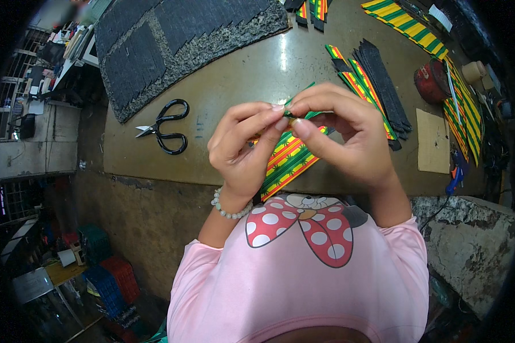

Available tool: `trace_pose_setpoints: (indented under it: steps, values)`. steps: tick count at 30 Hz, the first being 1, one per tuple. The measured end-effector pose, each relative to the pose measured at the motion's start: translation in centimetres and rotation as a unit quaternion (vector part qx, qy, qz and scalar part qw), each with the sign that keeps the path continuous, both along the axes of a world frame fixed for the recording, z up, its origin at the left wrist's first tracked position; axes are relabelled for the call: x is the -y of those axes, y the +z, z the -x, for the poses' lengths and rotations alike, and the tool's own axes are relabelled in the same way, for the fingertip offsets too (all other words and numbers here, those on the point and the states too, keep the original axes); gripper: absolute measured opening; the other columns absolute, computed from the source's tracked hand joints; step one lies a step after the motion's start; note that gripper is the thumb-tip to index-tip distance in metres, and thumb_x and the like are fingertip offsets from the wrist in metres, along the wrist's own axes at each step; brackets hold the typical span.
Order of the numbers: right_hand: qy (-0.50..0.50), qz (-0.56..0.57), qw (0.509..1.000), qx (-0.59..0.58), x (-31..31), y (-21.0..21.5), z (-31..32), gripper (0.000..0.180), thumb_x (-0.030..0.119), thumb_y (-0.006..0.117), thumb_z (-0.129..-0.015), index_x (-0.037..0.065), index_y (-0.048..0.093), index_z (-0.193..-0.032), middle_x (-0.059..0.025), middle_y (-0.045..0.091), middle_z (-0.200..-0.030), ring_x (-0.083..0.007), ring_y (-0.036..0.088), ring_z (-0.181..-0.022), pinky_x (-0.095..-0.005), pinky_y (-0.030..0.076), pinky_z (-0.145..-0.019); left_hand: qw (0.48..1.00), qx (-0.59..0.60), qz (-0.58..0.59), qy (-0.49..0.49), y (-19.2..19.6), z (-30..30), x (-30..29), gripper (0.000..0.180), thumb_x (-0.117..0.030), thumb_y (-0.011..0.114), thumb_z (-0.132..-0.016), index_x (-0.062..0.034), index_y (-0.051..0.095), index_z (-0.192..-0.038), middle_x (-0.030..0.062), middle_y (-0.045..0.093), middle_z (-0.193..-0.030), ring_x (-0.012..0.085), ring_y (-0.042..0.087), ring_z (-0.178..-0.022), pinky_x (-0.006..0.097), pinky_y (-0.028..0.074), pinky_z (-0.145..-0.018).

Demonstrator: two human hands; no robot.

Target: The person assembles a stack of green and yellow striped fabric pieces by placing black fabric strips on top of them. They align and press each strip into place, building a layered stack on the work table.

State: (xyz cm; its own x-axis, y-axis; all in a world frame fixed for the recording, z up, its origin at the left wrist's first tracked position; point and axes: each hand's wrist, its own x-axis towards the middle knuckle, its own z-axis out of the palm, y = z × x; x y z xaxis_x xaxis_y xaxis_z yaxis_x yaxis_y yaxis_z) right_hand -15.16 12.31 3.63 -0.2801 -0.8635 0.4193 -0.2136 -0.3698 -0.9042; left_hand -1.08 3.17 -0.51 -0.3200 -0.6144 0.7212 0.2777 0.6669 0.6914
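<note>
My left hand (241, 136) and my right hand (349, 127) meet above the table, fingertips pinched together. Between them is the end of a narrow green-and-dark strip (288, 114), mostly hidden by the fingers. Just below and behind the hands lie several straps (292, 161) striped green, yellow and red with a dark leaf pattern, side by side near the table's front edge. A beaded bracelet (232, 212) circles my left wrist. To the left of that hand, a pair of black-handled scissors (169, 127) rests with its loops apart.
A rough dark slab (183, 48) covers the table's (223, 86) far left. At right lie more striped straps (363, 86), black strips (383, 91), a cardboard piece (432, 141), a red tin (431, 82) and a blue glue gun (456, 173). Long striped bands (409, 26) drape along the far right edge.
</note>
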Motion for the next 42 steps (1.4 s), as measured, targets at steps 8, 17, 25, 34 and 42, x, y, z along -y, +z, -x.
trace_pose_setpoints:
  steps: [8,17,25,34,42]
  values:
    - [-0.049,0.025,0.992,-0.114,-0.5,-0.4,-0.1,0.014,0.001,0.07,-0.085,-0.005,0.067,-0.098,-0.0134,0.067,-0.095,-0.0208,0.068,-0.084,-0.0287,0.054,-0.071,0.995,0.023,0.083,0.051,0.2,0.1,-0.2,0.028,0.007,0.077,-0.076,-0.0026,0.072,-0.101,0.012,0.069,-0.094,0.02,0.069,-0.081,0.027,0.056,-0.067]
    - [-0.003,-0.12,0.977,0.176,0.9,-1.3,-0.6,0.019,0.012,0.062,-0.096,-0.006,0.064,-0.102,-0.0067,0.064,-0.093,-0.0128,0.062,-0.077,-0.0285,0.052,-0.067,0.996,0.071,-0.051,-0.007,-0.3,0.6,0.7,0.021,0.004,0.073,-0.082,-0.0005,0.072,-0.103,0.0118,0.068,-0.096,0.0166,0.067,-0.081,0.026,0.055,-0.068]
    - [0.058,-0.116,0.97,0.208,1.7,-4.9,-1.1,0.025,0.015,0.064,-0.096,-0.002,0.06,-0.113,-0.004,0.063,-0.1,-0.0086,0.06,-0.096,-0.0252,0.05,-0.087,0.952,0.061,-0.289,-0.08,0.0,0.7,1.5,0.023,-0.006,0.067,-0.092,0.0034,0.066,-0.113,0.0077,0.061,-0.111,0.0101,0.058,-0.09,0.022,0.048,-0.083]
    - [-0.013,-0.032,0.97,0.239,0.6,-4.2,-1.5,0.024,0.013,0.065,-0.095,-0.002,0.06,-0.113,-0.0043,0.063,-0.101,-0.0087,0.061,-0.093,-0.0238,0.051,-0.083,0.993,0.103,-0.047,0.012,2.0,2.0,2.0,0.007,-0.005,0.068,-0.088,-0.0002,0.064,-0.092,0.0073,0.062,-0.089,0.0103,0.056,-0.073,0.024,0.045,-0.063]
    - [-0.228,0.033,0.973,-0.008,-2.2,-1.0,5.1,0.025,0.013,0.067,-0.094,0.001,0.068,-0.116,-0.0037,0.069,-0.102,-0.0082,0.063,-0.09,-0.021,0.05,-0.077,0.981,0.188,-0.02,-0.052,2.5,2.5,3.8,0.04,-0.028,0.06,-0.096,-0.0047,0.055,-0.129,0.0126,0.055,-0.123,0.025,0.055,-0.106,0.035,0.046,-0.089]
